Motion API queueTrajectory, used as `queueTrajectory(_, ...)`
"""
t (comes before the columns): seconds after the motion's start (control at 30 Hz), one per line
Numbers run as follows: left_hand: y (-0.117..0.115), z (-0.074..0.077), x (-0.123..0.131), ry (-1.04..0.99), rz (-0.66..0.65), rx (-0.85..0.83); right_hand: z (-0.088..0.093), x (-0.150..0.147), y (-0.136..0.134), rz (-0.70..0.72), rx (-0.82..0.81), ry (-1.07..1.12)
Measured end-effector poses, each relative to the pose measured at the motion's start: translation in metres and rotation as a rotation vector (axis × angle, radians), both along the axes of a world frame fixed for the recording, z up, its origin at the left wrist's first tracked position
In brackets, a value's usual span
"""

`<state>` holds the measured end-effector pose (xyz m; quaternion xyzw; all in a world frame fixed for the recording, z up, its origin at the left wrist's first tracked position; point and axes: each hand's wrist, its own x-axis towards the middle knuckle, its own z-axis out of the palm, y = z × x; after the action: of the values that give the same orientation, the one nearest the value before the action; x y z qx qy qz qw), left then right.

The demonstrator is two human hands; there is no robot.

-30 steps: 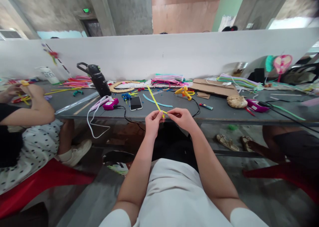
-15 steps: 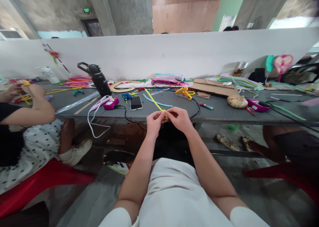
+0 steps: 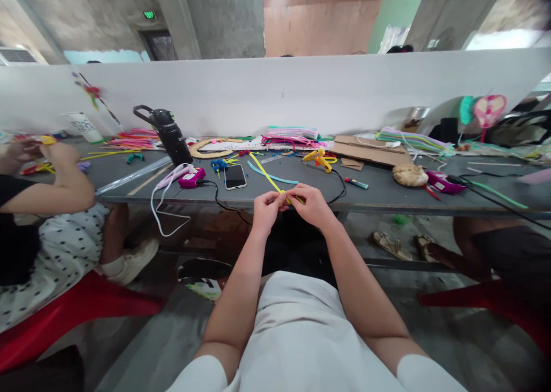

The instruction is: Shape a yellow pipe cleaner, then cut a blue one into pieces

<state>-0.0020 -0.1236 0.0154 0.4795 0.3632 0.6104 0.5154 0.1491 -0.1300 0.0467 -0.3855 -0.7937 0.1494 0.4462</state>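
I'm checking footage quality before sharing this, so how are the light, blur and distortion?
In the head view, the yellow strip, left hand and right hand look fairly clear; the black bottle leans outward, likely wide-angle stretch; it's dim beneath the table; a bright patch at upper right is washed out.

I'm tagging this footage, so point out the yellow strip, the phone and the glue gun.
Yellow strip (image 3: 267, 175), head view: its straight upper stretch.
Phone (image 3: 235, 176), head view: its dark screen.
Glue gun (image 3: 320, 159), head view: its yellow body.

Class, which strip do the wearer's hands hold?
The yellow strip, pinched by left hand and right hand; blue strip and green strip lie on the table.
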Motion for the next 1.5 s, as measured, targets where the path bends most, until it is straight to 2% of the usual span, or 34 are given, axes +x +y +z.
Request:
queueTrajectory(0.17, 0.001, 0.002, -0.006, -0.144, -0.072, -0.119, -0.002, 0.001, -0.001, 0.058, -0.026, -0.017)
queueTrajectory(0.33, 0.000, 0.006, -0.011, -0.172, -0.087, -0.197, -0.007, 0.001, 0.000, 0.088, -0.050, -0.031)
queueTrajectory(0.63, 0.002, 0.005, -0.011, -0.122, -0.045, -0.104, -0.010, -0.002, 0.002, 0.021, -0.104, 0.116)
queueTrajectory(0.73, 0.003, 0.005, -0.011, -0.099, 0.007, -0.062, -0.012, -0.002, 0.004, 0.002, -0.119, 0.129)
queueTrajectory(0.8, 0.003, 0.005, -0.011, -0.090, 0.027, -0.053, -0.012, -0.003, 0.004, -0.001, -0.125, 0.113)
queueTrajectory(1.03, 0.004, 0.006, -0.015, -0.169, -0.043, -0.090, -0.009, -0.003, 0.000, 0.058, -0.109, -0.001)
queueTrajectory(1.2, 0.005, 0.008, -0.020, -0.072, -0.059, -0.054, -0.007, -0.002, -0.002, 0.110, -0.131, -0.047)
queueTrajectory(1.33, 0.009, 0.015, -0.023, 0.036, -0.076, -0.025, -0.008, 0.000, 0.001, 0.146, -0.250, 0.069)
queueTrajectory(1.5, 0.020, 0.035, -0.019, 0.134, -0.174, 0.038, -0.011, 0.007, 0.006, 0.259, -0.555, 0.372)
